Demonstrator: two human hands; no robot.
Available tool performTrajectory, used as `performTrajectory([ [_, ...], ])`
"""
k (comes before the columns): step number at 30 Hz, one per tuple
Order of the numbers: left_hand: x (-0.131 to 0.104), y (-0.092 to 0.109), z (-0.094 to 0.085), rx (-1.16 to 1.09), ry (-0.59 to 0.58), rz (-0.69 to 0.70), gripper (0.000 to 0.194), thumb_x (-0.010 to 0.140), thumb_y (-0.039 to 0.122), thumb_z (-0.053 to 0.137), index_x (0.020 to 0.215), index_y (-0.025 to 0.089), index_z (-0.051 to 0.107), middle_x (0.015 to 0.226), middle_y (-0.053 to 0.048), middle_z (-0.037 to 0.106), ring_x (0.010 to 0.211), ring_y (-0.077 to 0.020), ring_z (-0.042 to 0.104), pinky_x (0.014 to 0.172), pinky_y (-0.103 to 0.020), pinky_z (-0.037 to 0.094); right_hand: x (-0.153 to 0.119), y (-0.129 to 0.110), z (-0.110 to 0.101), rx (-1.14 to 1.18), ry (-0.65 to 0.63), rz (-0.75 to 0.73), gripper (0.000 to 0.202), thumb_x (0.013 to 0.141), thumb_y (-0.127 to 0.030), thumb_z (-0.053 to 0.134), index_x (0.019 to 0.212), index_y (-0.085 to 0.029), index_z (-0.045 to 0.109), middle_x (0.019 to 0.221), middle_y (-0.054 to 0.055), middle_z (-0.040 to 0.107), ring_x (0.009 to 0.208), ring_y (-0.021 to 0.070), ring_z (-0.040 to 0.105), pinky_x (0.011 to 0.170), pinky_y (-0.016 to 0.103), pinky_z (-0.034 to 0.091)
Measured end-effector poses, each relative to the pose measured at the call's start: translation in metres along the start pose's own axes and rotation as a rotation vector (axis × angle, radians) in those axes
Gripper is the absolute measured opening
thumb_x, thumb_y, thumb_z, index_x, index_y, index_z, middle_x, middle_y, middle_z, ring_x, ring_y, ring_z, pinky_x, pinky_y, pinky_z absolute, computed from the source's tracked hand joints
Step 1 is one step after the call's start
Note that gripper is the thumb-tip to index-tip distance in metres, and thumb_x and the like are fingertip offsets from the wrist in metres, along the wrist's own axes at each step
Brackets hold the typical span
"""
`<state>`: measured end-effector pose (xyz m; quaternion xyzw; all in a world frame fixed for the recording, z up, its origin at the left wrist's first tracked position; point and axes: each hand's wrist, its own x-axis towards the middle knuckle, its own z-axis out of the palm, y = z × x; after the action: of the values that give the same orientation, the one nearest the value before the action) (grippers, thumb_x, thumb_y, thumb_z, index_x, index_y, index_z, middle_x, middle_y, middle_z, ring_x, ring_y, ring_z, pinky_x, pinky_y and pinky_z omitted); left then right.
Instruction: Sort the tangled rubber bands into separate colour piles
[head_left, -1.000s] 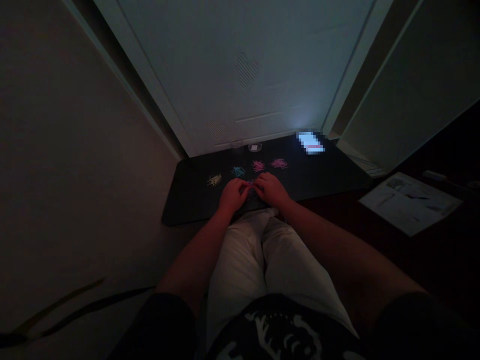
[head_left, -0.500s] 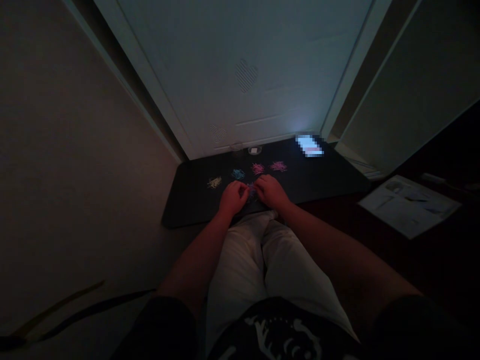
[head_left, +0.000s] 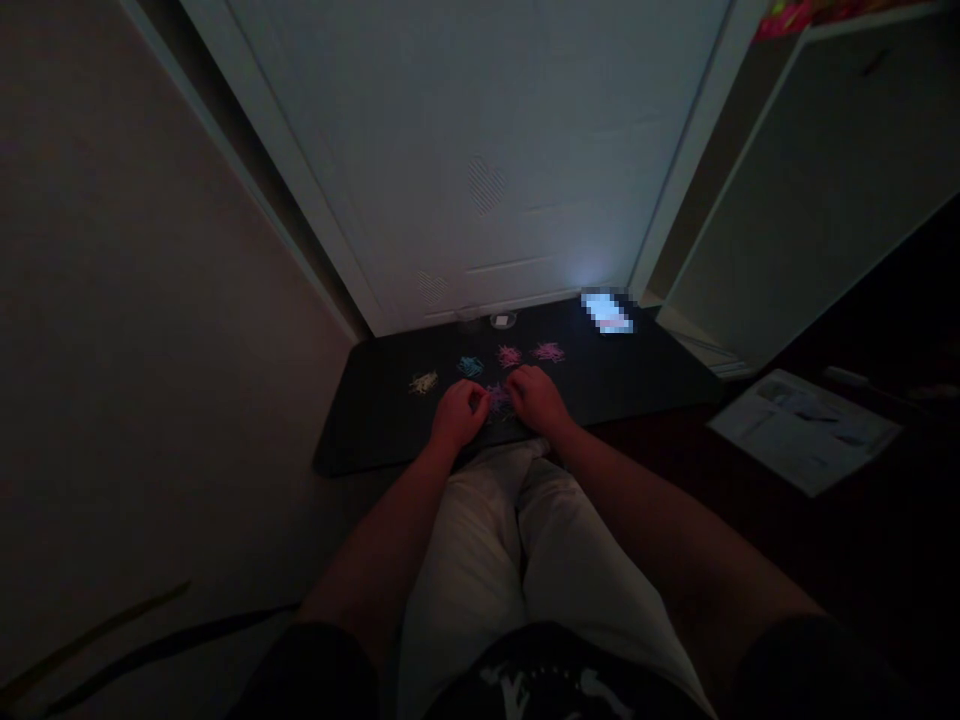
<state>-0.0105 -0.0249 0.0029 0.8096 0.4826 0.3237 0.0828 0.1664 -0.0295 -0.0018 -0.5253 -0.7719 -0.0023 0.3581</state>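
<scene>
On a dark low table (head_left: pixel 630 375), a small pile of thin purple strips (head_left: pixel 497 402) lies between my hands. My left hand (head_left: pixel 460 412) is at its left edge, thumb and fingers pinched together. Curled over the pile's right side, my right hand (head_left: pixel 536 398) has its fingertips closed too. The light is too dim to show what either hand holds. Beyond them sit a blue pile (head_left: pixel 470 366), a red-pink pile (head_left: pixel 509 355) and a pink pile (head_left: pixel 549 352) of similar thin pieces. A pale yellowish pile (head_left: pixel 424 383) lies farther left.
A lit, blurred-out phone-like screen (head_left: pixel 607 312) stands at the table's back right. Near the back edge is a small clear round container (head_left: pixel 502 320) with a white patch. A white door (head_left: pixel 480 100) rises behind. On the floor at right lies a pale sheet (head_left: pixel 806 430).
My two hands have drawn slightly apart, uncovering more of the purple pile. The whole scene sits a little lower and to the left as the camera tilted.
</scene>
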Motion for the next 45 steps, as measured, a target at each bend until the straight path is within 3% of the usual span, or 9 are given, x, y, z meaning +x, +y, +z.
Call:
performTrajectory([
  [11,0.000,0.000,0.000,0.020,-0.009,-0.011,0.008,0.083,0.025,0.052,0.080,0.019,0.056,0.080,-0.003,0.060,0.077,-0.0161,0.056,0.072,-0.030,0.045,0.002,0.015,0.009,0.160,0.134,0.174,0.012,0.082,-0.020,0.046,0.077,-0.020,0.057,0.078,0.007,0.057,0.078,0.0212,0.050,0.073,0.033,0.039],
  [25,0.000,0.001,0.001,0.019,-0.035,0.015,0.009,0.082,0.025,0.051,0.078,0.018,0.056,0.079,-0.003,0.059,0.075,-0.0156,0.055,0.068,-0.029,0.044,0.004,0.017,0.007,0.152,0.212,0.411,0.011,0.080,-0.019,0.045,0.071,-0.020,0.052,0.076,0.007,0.056,0.074,0.0207,0.050,0.069,0.033,0.039],
  [32,0.000,0.000,0.001,0.003,-0.022,-0.002,0.011,0.083,0.027,0.052,0.078,0.018,0.056,0.079,-0.003,0.060,0.075,-0.0155,0.055,0.069,-0.028,0.043,0.004,0.017,0.007,0.162,0.216,0.382,0.012,0.080,-0.020,0.045,0.070,-0.020,0.052,0.074,0.006,0.056,0.073,0.0194,0.049,0.068,0.031,0.038],
  [37,-0.001,-0.002,-0.001,-0.005,0.028,-0.053,0.010,0.083,0.026,0.052,0.077,0.018,0.056,0.078,-0.003,0.060,0.074,-0.0148,0.056,0.069,-0.028,0.044,0.004,0.017,0.005,0.188,0.229,0.437,0.013,0.080,-0.021,0.044,0.072,-0.018,0.053,0.074,0.006,0.057,0.073,0.0186,0.050,0.069,0.030,0.037],
  [45,-0.001,-0.002,-0.001,-0.022,0.013,-0.039,0.009,0.082,0.025,0.053,0.077,0.018,0.057,0.078,-0.002,0.060,0.073,-0.0143,0.056,0.068,-0.027,0.044,0.005,0.021,0.005,0.207,0.227,0.460,0.015,0.080,-0.022,0.047,0.074,-0.016,0.059,0.076,0.007,0.060,0.074,0.0195,0.052,0.071,0.031,0.039],
])
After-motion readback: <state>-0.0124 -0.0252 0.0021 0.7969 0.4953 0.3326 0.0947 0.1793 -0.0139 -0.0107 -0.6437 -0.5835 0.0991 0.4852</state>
